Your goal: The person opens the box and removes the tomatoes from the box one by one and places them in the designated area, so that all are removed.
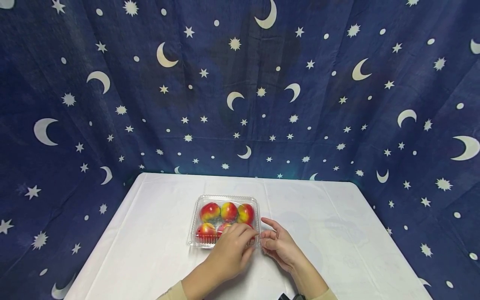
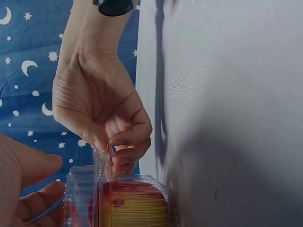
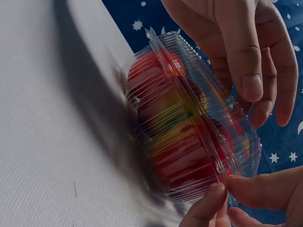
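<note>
A clear plastic clamshell container lies on the white cloth, its lid over several red and yellow fruits set in rows. My right hand is at the container's front right corner; in the right wrist view its thumb and finger pinch the rim at that corner. My left hand reaches over the front of the lid and hides part of the front row. Seen from the right wrist, the left hand has its fingers loosely extended beside the lid. Whether its fingertips press the plastic, I cannot tell.
The table is covered with a white cloth. Behind and around it hangs a dark blue curtain with moons and stars. A small black device sits by the right wrist.
</note>
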Available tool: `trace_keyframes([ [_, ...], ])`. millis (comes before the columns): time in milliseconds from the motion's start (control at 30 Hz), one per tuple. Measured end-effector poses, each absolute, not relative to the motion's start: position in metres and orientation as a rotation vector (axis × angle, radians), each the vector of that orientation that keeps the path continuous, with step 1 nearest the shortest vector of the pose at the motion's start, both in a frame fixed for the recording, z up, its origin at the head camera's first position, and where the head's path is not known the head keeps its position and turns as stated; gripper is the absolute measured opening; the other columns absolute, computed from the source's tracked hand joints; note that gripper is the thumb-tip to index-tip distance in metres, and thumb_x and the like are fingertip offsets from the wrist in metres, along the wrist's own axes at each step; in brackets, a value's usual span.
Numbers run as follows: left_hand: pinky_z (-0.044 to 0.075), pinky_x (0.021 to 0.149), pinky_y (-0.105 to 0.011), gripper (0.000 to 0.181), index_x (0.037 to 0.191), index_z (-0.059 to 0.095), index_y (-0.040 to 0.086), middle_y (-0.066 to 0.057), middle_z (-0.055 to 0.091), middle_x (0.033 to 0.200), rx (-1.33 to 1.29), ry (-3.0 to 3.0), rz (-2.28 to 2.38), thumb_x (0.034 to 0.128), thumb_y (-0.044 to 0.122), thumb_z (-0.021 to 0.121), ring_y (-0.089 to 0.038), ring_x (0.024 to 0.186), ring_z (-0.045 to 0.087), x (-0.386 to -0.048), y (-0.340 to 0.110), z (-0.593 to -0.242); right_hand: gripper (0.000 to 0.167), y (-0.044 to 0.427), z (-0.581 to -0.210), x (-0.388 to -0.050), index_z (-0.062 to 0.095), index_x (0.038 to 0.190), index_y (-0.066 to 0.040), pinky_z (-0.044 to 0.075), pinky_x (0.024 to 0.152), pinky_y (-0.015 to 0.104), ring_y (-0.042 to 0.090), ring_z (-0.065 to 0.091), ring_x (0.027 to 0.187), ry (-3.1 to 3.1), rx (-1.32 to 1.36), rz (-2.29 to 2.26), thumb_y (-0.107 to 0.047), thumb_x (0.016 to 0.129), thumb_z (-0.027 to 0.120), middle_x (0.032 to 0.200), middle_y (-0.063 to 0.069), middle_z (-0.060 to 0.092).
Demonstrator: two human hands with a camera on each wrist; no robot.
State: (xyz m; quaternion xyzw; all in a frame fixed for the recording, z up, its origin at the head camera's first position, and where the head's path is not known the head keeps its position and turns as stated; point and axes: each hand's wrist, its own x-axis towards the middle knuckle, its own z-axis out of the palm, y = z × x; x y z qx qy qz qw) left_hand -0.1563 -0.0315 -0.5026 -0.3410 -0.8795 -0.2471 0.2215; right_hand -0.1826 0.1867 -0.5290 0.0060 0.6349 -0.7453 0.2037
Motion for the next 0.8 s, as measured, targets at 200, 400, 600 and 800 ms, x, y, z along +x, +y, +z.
trace_keyframes([
  [200, 0.057, 0.103, -0.037, 0.043, 0.130, 0.071, 0.016, 0.007, 0.072, 0.120, -0.935, -2.455, -0.854, 0.0890, 0.014, 0.085, -0.014, 0.118, 0.068, -0.157, -0.035, -0.498, 0.091, 0.187, -0.528, -0.182, 0.028, 0.166, -0.004, 0.054, 0.070, 0.023, 0.006, 0.060, 0.077, 1.811, 0.009, -2.076, 0.010, 0.084, 0.064, 0.097, -0.003, 0.063],
  [400, 0.060, 0.102, -0.039, 0.041, 0.131, 0.070, 0.014, 0.002, 0.075, 0.122, -0.879, -2.475, -1.059, 0.0919, 0.010, 0.083, -0.016, 0.117, 0.071, -0.156, -0.039, -0.492, 0.090, 0.185, -0.526, -0.181, 0.030, 0.166, -0.005, 0.055, 0.071, 0.024, 0.008, 0.060, 0.079, 1.894, 0.026, -2.056, 0.009, 0.085, 0.066, 0.101, 0.000, 0.063],
  [600, 0.060, 0.103, -0.043, 0.041, 0.130, 0.070, 0.015, 0.000, 0.077, 0.125, -0.792, -2.469, -1.260, 0.0925, 0.005, 0.081, -0.016, 0.117, 0.073, -0.156, -0.044, -0.487, 0.088, 0.182, -0.523, -0.180, 0.036, 0.164, -0.007, 0.055, 0.070, 0.026, 0.010, 0.063, 0.081, 2.004, 0.046, -2.017, 0.011, 0.083, 0.065, 0.107, 0.007, 0.064],
  [800, 0.063, 0.098, -0.035, 0.040, 0.130, 0.070, 0.010, -0.008, 0.078, 0.124, -0.745, -2.427, -1.458, 0.0930, -0.001, 0.078, -0.021, 0.113, 0.076, -0.158, -0.050, -0.487, 0.086, 0.178, -0.522, -0.178, 0.041, 0.162, -0.006, 0.058, 0.071, 0.026, 0.015, 0.066, 0.088, 2.090, 0.063, -2.006, 0.014, 0.082, 0.064, 0.113, 0.013, 0.062],
])
